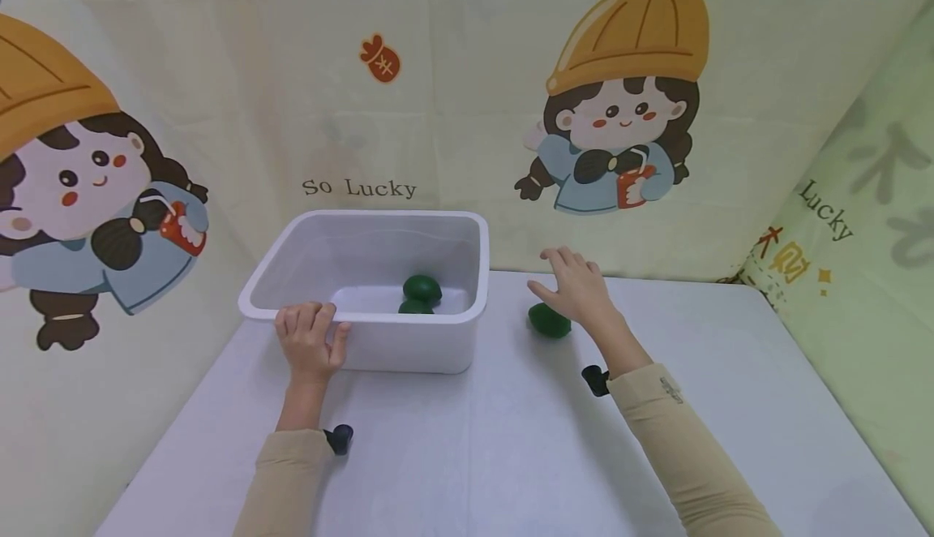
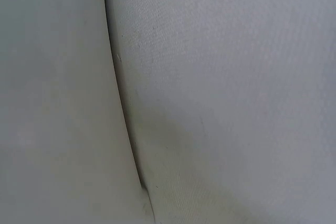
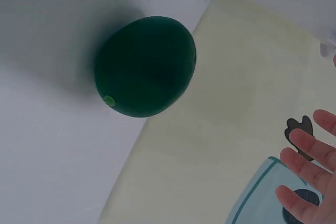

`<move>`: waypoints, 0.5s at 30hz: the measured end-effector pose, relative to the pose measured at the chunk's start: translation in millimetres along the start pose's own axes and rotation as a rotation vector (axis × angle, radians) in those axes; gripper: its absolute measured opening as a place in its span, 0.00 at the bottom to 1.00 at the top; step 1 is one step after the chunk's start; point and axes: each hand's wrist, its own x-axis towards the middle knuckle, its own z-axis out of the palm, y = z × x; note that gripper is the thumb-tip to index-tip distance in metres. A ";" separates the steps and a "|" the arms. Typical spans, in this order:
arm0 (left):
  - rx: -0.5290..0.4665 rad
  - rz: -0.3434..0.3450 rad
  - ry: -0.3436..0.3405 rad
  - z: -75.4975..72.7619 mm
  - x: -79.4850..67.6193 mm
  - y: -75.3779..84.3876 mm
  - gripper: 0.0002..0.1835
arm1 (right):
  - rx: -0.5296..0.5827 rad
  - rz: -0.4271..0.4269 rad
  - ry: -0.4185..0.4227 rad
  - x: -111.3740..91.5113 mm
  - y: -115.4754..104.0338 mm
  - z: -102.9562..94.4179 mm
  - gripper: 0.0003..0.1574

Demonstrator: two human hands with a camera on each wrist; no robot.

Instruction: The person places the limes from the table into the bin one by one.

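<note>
My left hand (image 1: 310,346) grips the front rim of a white plastic bin (image 1: 409,346), its fingers bent over the edge near the left front corner. Inside the bin lie two dark green avocados (image 1: 422,288), one partly hidden by the front wall. To the right of the bin, a third avocado (image 1: 550,320) rests on the table; its smooth skin and pale green stem end show in the right wrist view. Over this avocado hovers my right hand (image 1: 576,289), fingers spread and nothing held. The left wrist view has only pale surfaces close up.
A white cloth covers the table (image 1: 525,456). Behind it hangs a cream printed curtain (image 1: 474,115) with cartoon figures, close to the bin's back and the table's far edge. Another curtain panel (image 1: 876,294) runs along the right side.
</note>
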 end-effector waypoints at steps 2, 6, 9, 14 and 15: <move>-0.002 0.001 0.003 0.2 -0.2 -0.1 0.29 | 0.001 0.002 0.000 -0.9 1.4 1.4 0.36; -0.007 0.000 0.003 0.2 -0.2 0.2 0.29 | 0.005 0.008 -0.003 -3.3 3.9 4.0 0.36; -0.007 0.000 0.002 0.1 -0.4 0.2 0.29 | 0.008 0.015 -0.008 -4.9 6.6 7.0 0.36; -0.008 -0.002 0.000 -0.1 -0.8 -0.3 0.29 | 0.012 0.028 -0.018 -6.9 10.9 13.1 0.38; -0.008 -0.002 -0.001 -0.2 -0.9 -0.4 0.29 | 0.012 0.028 -0.019 -7.5 11.6 14.1 0.38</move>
